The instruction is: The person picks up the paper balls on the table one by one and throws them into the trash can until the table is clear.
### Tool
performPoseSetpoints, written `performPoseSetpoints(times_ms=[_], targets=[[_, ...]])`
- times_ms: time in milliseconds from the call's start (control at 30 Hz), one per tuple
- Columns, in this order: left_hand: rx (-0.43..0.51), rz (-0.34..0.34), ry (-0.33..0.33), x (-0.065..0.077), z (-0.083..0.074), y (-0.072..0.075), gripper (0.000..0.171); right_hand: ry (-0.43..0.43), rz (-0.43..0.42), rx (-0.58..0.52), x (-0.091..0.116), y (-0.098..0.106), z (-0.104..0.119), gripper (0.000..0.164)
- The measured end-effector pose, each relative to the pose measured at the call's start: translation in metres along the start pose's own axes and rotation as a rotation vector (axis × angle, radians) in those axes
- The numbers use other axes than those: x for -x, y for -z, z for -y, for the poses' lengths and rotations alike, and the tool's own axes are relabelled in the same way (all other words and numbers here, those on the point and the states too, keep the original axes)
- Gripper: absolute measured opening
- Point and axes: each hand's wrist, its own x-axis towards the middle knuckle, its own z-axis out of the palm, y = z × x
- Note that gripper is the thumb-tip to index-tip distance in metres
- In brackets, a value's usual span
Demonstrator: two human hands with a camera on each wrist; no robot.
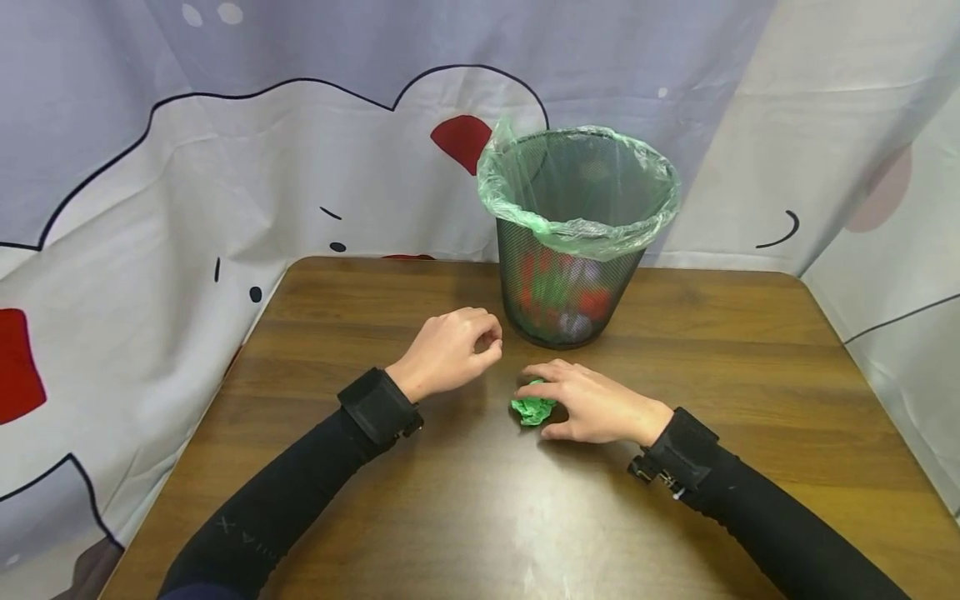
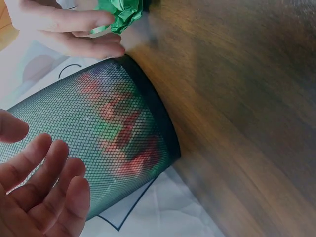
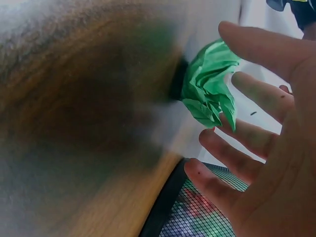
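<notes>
A crumpled ball of green paper [image 1: 533,409] lies on the table in front of the bin. Spread around it are the fingers and thumb of my right hand [image 1: 596,404]; in the right wrist view the paper ball [image 3: 210,84] sits between thumb and fingertips, with no grip on it visible. My left hand [image 1: 453,350] hovers to the left of the paper, its fingers loosely bent and nothing in them. Behind both hands stands a black mesh bin [image 1: 570,287], seen close up beyond the left fingers in the left wrist view.
A thin green plastic bag [image 1: 592,237] lines the bin and folds over its rim. Red, green and pale crumpled pieces show through the mesh low down. The wooden table [image 1: 360,300] meets a printed cloth backdrop [image 1: 247,167] at its far edge.
</notes>
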Motion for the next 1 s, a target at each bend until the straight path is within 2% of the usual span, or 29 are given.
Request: performPoseSetpoints(times_ms=[367, 567, 800, 1000], targets=[[-0.014, 0.000, -0.001, 0.002, -0.001, -0.004, 0.006, 0.035, -0.045, 0.040, 0.001, -0.007, -0.002, 0.044], [-0.010, 0.008, 0.001, 0.004, 0.001, -0.007, 0.005, 0.009, -0.040, 0.024, 0.002, -0.006, -0.002, 0.038], [0.002, 0.011, -0.003, 0.005, 0.002, -0.008, 0.005, -0.008, -0.032, 0.004, 0.005, 0.000, 0.000, 0.034], [0.000, 0.009, 0.011, 0.006, 0.004, -0.009, 0.005, 0.017, -0.078, -0.029, 0.009, 0.016, 0.001, 0.026]])
